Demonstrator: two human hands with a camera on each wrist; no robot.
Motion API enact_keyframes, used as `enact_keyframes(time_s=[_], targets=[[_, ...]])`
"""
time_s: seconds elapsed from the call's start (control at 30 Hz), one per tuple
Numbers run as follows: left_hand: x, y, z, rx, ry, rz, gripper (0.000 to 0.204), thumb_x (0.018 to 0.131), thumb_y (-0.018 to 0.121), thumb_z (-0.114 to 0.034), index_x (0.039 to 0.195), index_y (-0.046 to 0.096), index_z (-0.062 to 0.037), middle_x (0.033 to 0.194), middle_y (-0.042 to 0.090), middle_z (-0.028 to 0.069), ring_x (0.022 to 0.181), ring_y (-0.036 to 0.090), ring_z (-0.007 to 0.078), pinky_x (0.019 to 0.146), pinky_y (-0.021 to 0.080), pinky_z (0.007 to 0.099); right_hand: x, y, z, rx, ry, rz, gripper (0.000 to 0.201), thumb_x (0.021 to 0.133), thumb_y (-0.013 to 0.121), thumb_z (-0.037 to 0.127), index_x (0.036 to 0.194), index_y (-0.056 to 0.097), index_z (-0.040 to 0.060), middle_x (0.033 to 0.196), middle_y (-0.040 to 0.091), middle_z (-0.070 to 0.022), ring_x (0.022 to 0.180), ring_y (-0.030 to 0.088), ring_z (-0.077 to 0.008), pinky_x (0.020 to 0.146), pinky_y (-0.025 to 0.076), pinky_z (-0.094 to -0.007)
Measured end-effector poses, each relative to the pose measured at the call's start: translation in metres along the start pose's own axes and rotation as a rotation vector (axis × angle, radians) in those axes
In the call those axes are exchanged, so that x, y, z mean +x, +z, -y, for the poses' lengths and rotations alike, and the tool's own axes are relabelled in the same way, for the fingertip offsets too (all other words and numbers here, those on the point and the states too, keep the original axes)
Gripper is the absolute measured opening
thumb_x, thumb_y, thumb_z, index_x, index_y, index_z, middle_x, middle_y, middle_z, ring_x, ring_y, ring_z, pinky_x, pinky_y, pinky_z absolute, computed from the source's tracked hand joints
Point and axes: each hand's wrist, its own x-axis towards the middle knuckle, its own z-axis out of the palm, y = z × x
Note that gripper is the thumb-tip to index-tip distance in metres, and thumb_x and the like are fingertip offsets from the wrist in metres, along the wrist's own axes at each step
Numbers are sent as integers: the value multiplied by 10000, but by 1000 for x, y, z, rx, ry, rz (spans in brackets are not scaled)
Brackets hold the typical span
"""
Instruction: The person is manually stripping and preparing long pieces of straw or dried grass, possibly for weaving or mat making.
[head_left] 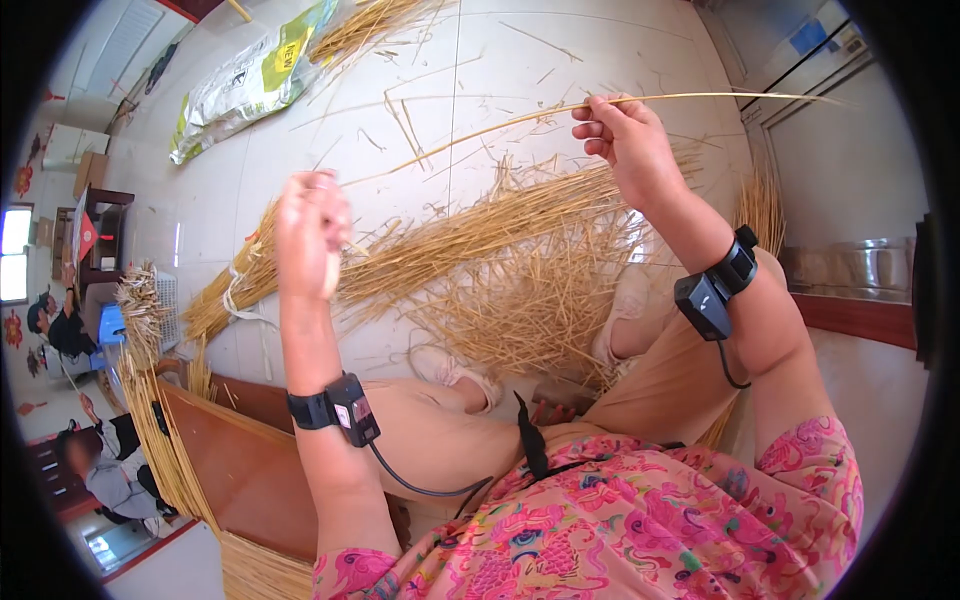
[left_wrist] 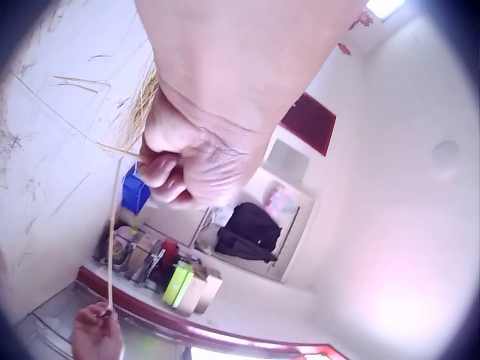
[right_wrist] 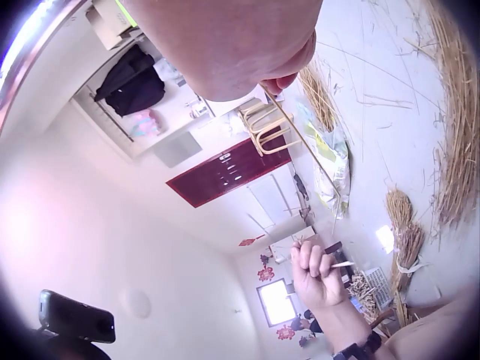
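Observation:
A long, thin straw stalk (head_left: 720,95) stretches between the two hands, bowing slightly. My left hand (head_left: 312,225), blurred in the head view, has its fingers curled round the stalk's left part. A short pale piece (right_wrist: 343,264) sticks out of that same fist in the right wrist view. With thumb and fingertips, my right hand (head_left: 635,148) pinches the stalk farther along, and its free end reaches out to the right. Below the hands lies a big bundle of straw (head_left: 480,225) on the floor, with a loose heap of short straw (head_left: 510,315) in front of it.
A white tie (head_left: 235,295) binds the bundle's left end. A green and white bag (head_left: 250,90) lies on the floor at the back left, straw beside it. To the left stands a brown wooden bench (head_left: 250,460) with more straw. Two other people sit at far left.

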Motion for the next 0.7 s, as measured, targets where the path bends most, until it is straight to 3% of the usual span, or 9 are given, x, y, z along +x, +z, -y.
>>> enact_keyframes(time_s=[0.03, 0.1, 0.17, 0.27, 0.4, 0.43, 0.53, 0.7], targets=[[-7, 7, 0, 56, -104, 161, 97, 928, 507, -128, 992, 513, -55, 673, 431, -31, 539, 392, 45, 448, 317, 171, 4, -2, -1, 14, -10, 2, 184, 925, 512, 165, 972, 538, -11, 901, 616, -86, 743, 589, -132, 634, 466, -251], [-24, 41, 12, 472, -179, 459, 116, 877, 575, -127, 966, 568, -53, 741, 524, 9, 624, 518, 95, 559, 438, 213, 2, -1, 1, 3, -16, -4, 187, 925, 512, 166, 978, 541, -11, 908, 616, -86, 741, 587, -131, 631, 464, -250], [-32, 60, 41, 953, 576, 641, 140, 819, 637, -120, 933, 604, -47, 856, 585, 49, 732, 582, 150, 668, 476, 265, 2, 1, 2, -16, -15, 1, 190, 926, 511, 167, 983, 543, -11, 910, 617, -86, 740, 587, -131, 629, 463, -250], [-20, 62, 47, 1132, 692, 264, 191, 774, 671, -94, 951, 621, -42, 909, 584, 65, 738, 562, 169, 660, 462, 281, -1, 4, 2, -46, -4, 20, 192, 928, 508, 168, 987, 545, -11, 902, 620, -86, 742, 587, -132, 627, 462, -251], [-3, 53, 43, 965, 426, -50, 232, 773, 680, -76, 1002, 649, -66, 899, 592, 57, 574, 503, 116, 564, 435, 262, -6, 7, 3, -50, -6, 80, 159, 931, 524, 184, 959, 542, 28, 881, 615, -62, 740, 578, -109, 634, 454, -228], [0, 49, 46, 1070, 446, -49, 170, 777, 668, -62, 947, 659, -51, 842, 612, 49, 526, 491, 82, 524, 422, 233, -6, 7, 2, -43, -7, 105, 144, 932, 532, 191, 945, 540, 48, 874, 612, -50, 738, 573, -97, 639, 451, -217], [2, 48, 52, 926, 348, -52, 110, 770, 660, -54, 878, 668, -32, 733, 621, 42, 533, 504, 61, 515, 426, 224, -6, 10, 1, -51, -25, 124, 153, 934, 530, 192, 947, 542, 40, 863, 613, -56, 729, 569, -98, 638, 452, -220], [-4, 52, 50, 998, 284, 27, 65, 756, 651, -45, 815, 665, -20, 607, 601, 34, 501, 513, 55, 506, 440, 224, -7, 10, 1, -82, -74, 117, 209, 935, 516, 191, 936, 548, -16, 860, 636, -95, 734, 591, -124, 634, 465, -245]])
